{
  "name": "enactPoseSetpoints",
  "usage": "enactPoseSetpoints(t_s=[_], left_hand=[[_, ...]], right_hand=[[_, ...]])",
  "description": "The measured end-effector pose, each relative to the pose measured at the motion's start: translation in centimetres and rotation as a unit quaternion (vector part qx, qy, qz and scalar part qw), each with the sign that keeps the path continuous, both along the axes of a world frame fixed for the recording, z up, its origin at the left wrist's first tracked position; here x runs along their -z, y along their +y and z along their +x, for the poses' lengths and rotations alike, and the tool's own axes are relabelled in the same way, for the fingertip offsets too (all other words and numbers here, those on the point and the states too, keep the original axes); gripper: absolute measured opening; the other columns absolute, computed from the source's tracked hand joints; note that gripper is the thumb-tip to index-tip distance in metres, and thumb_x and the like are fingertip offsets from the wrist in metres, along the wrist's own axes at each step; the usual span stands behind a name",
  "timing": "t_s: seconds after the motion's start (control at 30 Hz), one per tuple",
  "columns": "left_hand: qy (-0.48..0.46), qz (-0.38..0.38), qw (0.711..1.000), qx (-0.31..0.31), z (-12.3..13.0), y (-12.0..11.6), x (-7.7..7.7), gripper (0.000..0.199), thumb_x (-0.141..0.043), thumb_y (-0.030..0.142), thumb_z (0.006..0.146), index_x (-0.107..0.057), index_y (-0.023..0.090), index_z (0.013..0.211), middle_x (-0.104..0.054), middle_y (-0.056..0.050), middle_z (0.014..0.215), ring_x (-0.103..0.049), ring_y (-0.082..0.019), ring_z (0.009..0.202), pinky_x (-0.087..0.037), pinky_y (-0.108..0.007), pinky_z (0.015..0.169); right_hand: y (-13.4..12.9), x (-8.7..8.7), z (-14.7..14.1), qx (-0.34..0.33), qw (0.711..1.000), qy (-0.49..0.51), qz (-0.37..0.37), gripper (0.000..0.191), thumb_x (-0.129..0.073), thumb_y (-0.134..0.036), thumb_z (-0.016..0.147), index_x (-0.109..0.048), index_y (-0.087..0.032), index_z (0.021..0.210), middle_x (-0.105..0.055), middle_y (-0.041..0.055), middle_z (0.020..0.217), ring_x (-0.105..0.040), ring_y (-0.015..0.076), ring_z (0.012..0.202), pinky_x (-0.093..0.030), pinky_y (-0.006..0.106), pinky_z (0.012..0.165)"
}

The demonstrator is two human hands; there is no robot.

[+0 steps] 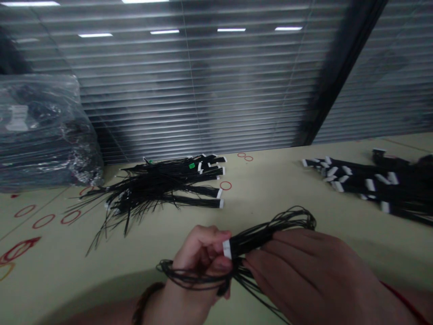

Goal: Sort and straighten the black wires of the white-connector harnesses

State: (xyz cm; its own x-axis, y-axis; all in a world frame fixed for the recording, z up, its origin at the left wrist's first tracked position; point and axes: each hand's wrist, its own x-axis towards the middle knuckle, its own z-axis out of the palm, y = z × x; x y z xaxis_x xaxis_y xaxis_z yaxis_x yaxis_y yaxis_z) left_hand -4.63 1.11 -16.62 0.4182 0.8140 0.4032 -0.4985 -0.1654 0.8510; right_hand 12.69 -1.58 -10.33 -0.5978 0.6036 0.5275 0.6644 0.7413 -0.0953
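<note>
Grey horizontal slatted blinds (189, 85) across the far side, rows of white strip lights (164, 31) glinting along the slats. At the right, a dark upright frame (341, 67), with more blinds (382, 85) angled away beyond it. Lower down, a pale yellow-green table (267, 203) meeting the foot of the blinds, thin lines and small red rings (43, 221) marked on its top

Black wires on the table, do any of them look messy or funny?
Yes. The middle pile of black wires looks messy: its thin strands splay out and tangle on the left, while its white-tipped ends line up neatly on the right.
</note>
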Motion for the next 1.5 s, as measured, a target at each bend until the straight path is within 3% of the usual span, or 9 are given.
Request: enactPoseSetpoints(t_s=[0.3, 0.47, 0.67, 0.83, 1.33, 1.5], left_hand=[[0.003, -0.014, 1.000, 0.010, 0.0, -0.1, 0.2, 0.020, -0.052, 0.021, 0.094, -0.056, 0.033, 0.109, -0.046, 0.005, 0.071, -0.042, 0.000, 0.047, -0.034, -0.003, 0.040], [0.012, -0.028, 0.999, 0.010, 0.1, -0.1, 0.2, 0.018, -0.053, 0.022, 0.093, -0.058, 0.033, 0.106, -0.048, 0.005, 0.073, -0.040, 0.000, 0.045, -0.037, -0.004, 0.040], [-0.009, -0.020, 0.999, -0.028, 0.5, 0.1, -0.5, 0.016, -0.054, 0.023, 0.092, -0.059, 0.032, 0.104, -0.049, 0.006, 0.071, -0.040, 0.001, 0.041, -0.032, -0.002, 0.036], [-0.011, 0.004, 0.998, -0.055, 0.2, 0.4, -0.2, 0.018, -0.049, 0.021, 0.094, -0.056, 0.031, 0.107, -0.049, 0.005, 0.077, -0.041, 0.002, 0.041, -0.033, -0.003, 0.036], [-0.020, 0.007, 1.000, -0.010, -0.1, 0.1, -0.2, 0.015, -0.051, 0.025, 0.094, -0.054, 0.032, 0.106, -0.049, 0.006, 0.069, -0.040, 0.001, 0.038, -0.030, -0.004, 0.035], [-0.014, 0.018, 1.000, -0.006, 0.1, 0.2, -0.3, 0.017, -0.051, 0.023, 0.093, -0.055, 0.031, 0.108, -0.052, 0.004, 0.077, -0.037, 0.002, 0.038, -0.034, -0.005, 0.037]], right_hand=[[0.1, 0.1, -0.3, -0.002, 0.997, 0.001, 0.077, 0.044, -0.021, -0.017, 0.100, -0.058, -0.017, 0.076, -0.061, 0.0001, 0.068, -0.050, 0.0154, 0.058, -0.036, 0.031, 0.053], [0.0, 0.4, -0.5, 0.008, 0.998, -0.001, 0.066, 0.045, -0.018, -0.016, 0.100, -0.055, -0.017, 0.073, -0.061, 0.0014, 0.068, -0.053, 0.0163, 0.061, -0.040, 0.032, 0.055], [0.0, -0.3, -0.1, 0.025, 1.000, 0.013, 0.009, 0.046, -0.019, -0.024, 0.101, -0.057, -0.018, 0.077, -0.059, -0.0008, 0.068, -0.051, 0.0143, 0.060, -0.039, 0.030, 0.054], [0.1, -0.3, 0.3, 0.022, 0.998, 0.037, 0.053, 0.045, -0.021, -0.024, 0.102, -0.060, -0.016, 0.080, -0.061, -0.0005, 0.071, -0.051, 0.0123, 0.062, -0.037, 0.029, 0.055], [-0.2, -0.7, -0.3, 0.014, 0.999, 0.030, 0.039, 0.047, -0.021, -0.024, 0.101, -0.061, -0.019, 0.078, -0.061, -0.0022, 0.068, -0.053, 0.0131, 0.060, -0.040, 0.030, 0.053], [-0.2, -0.8, -0.4, 0.017, 0.999, 0.034, 0.032, 0.048, -0.020, -0.024, 0.101, -0.062, -0.018, 0.078, -0.063, -0.0011, 0.069, -0.053, 0.0141, 0.059, -0.040, 0.030, 0.053]])
